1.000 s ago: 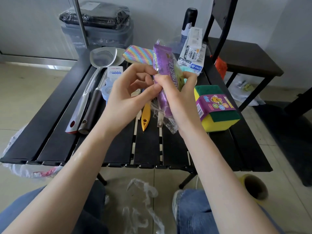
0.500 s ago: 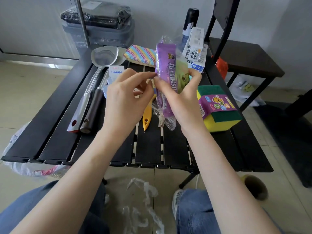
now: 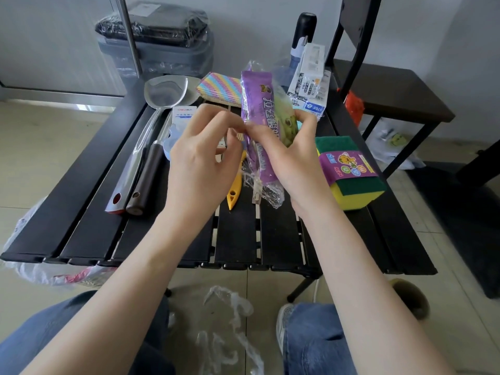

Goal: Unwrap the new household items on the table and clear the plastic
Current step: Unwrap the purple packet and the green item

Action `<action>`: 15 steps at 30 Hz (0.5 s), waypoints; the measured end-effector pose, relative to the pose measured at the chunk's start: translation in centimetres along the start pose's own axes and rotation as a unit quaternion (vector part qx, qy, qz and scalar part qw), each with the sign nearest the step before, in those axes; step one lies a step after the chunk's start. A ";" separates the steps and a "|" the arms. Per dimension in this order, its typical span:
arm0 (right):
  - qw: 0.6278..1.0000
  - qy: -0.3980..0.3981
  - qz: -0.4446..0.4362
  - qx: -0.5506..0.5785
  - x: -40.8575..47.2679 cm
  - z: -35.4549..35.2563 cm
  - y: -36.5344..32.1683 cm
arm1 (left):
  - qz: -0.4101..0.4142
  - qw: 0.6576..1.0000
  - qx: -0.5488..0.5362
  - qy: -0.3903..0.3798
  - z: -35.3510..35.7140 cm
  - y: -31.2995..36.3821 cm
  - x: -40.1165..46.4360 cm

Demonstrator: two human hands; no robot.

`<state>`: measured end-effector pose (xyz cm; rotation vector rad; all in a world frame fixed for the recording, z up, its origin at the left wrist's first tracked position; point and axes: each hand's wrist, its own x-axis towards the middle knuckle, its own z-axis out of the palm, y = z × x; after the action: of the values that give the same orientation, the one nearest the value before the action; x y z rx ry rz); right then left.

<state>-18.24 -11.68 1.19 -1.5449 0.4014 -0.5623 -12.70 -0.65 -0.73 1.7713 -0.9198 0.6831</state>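
Note:
I hold a purple packet in clear plastic wrap (image 3: 259, 125) upright above the black slatted table (image 3: 81, 212). My right hand (image 3: 286, 161) grips its right side, thumb on the front. My left hand (image 3: 205, 158) pinches the wrap at the packet's left edge. On the table lie a yellow-green sponge pack with a purple band (image 3: 351, 171), a rainbow-striped cloth (image 3: 220, 89), white boxed items in plastic (image 3: 309, 82), a steel spatula (image 3: 151, 125), a dark-handled utensil (image 3: 146, 180), a white-blue packet (image 3: 178, 123) and a yellow tool (image 3: 234, 190).
Crumpled clear plastic (image 3: 230, 315) lies on the floor between my knees. A plastic bag (image 3: 32, 255) hangs at the table's left front corner. A dark chair (image 3: 392, 90) stands at the right, a wrapped grey bin (image 3: 157, 41) behind the table, a black bottle (image 3: 304, 31) at the back.
The packet has risen slightly and turned more upright. My left hand's fingers have closed from a loose curl into a pinch on the wrap's left edge.

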 end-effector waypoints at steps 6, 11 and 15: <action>0.999 0.038 0.011 -0.010 0.3 -0.7 0.5 | 0.024 0.997 0.048 0.048 0.5 -0.7 -0.5; 0.991 0.121 0.050 0.015 0.8 -4.2 -0.2 | -0.056 0.995 0.016 0.087 -2.5 -1.6 1.9; 0.995 0.093 0.033 0.019 0.4 -3.1 -0.3 | -0.056 0.998 -0.036 0.012 -1.5 0.4 1.3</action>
<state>-19.74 -14.41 1.53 -1.4424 0.5788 -0.6599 -12.39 0.30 1.09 1.7337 -0.8132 0.5918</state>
